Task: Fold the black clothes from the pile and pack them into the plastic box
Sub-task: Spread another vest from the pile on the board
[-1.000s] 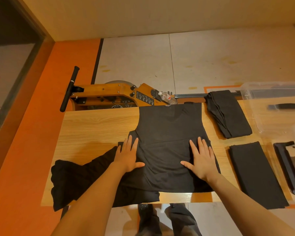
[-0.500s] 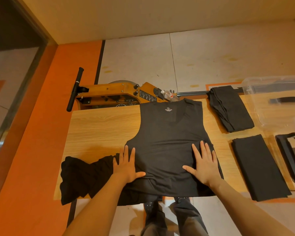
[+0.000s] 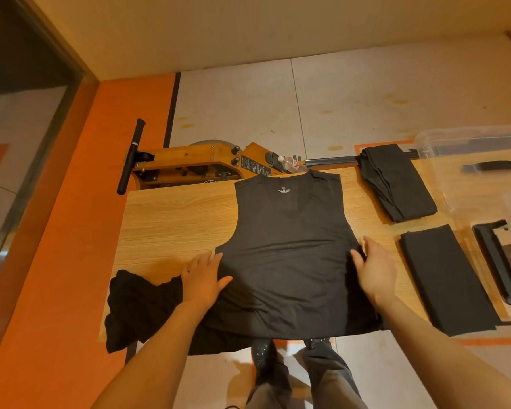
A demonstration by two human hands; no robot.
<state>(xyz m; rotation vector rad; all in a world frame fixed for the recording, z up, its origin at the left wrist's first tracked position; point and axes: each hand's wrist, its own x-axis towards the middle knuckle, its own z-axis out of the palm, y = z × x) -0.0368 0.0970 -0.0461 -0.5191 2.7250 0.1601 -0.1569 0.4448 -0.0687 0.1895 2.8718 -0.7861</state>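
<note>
Lying flat on the table (image 3: 171, 219), the black vest (image 3: 289, 246) had the left hand (image 3: 202, 277) at nine o'clock and the right hand (image 3: 376, 268) at three, both with fingers straight at its side edges.

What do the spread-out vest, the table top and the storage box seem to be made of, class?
Vest: thin black knit fabric, matte, lying limp and softly creased. Table top: wood or wood-look laminate, showing pale grain lines. Storage box: clear plastic, see-through, with shiny edges.
</note>
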